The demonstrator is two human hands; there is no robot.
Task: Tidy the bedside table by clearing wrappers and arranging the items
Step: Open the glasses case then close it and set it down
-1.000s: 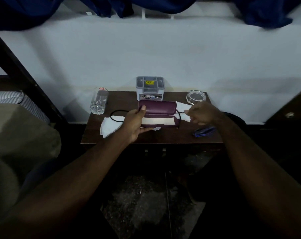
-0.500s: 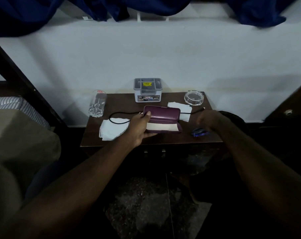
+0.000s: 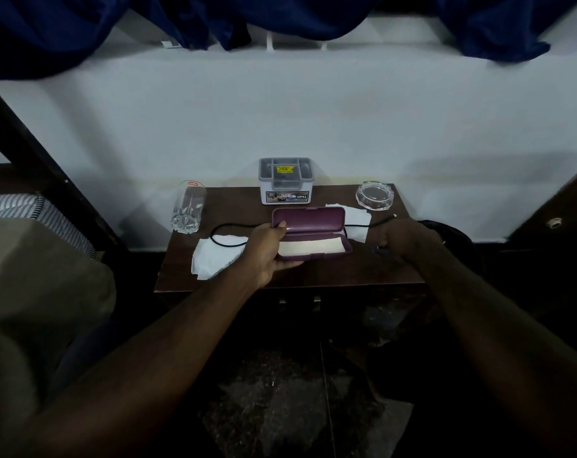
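A purple glasses case (image 3: 310,221) lies open in the middle of the brown bedside table (image 3: 346,272). My left hand (image 3: 267,249) grips the case at its left end, thumb on the lid. At the table's right front my right hand (image 3: 406,238) curls down over a small blue item (image 3: 378,249), of which only a dark tip shows. One white paper wrapper (image 3: 214,259) lies left of the case and another (image 3: 356,221) behind its right end. A black cable (image 3: 229,226) runs across the table behind the case.
At the table's back stand a glass tumbler (image 3: 187,209) on the left, a grey-lidded white box (image 3: 285,181) in the middle and a glass ashtray (image 3: 374,196) on the right. A bed (image 3: 32,259) is at the left, a dark round object (image 3: 452,233) right of the table.
My right hand left the paper behind the case, came forward and right, and settled over the blue item. The case shifted slightly in my left hand, with its lid open.
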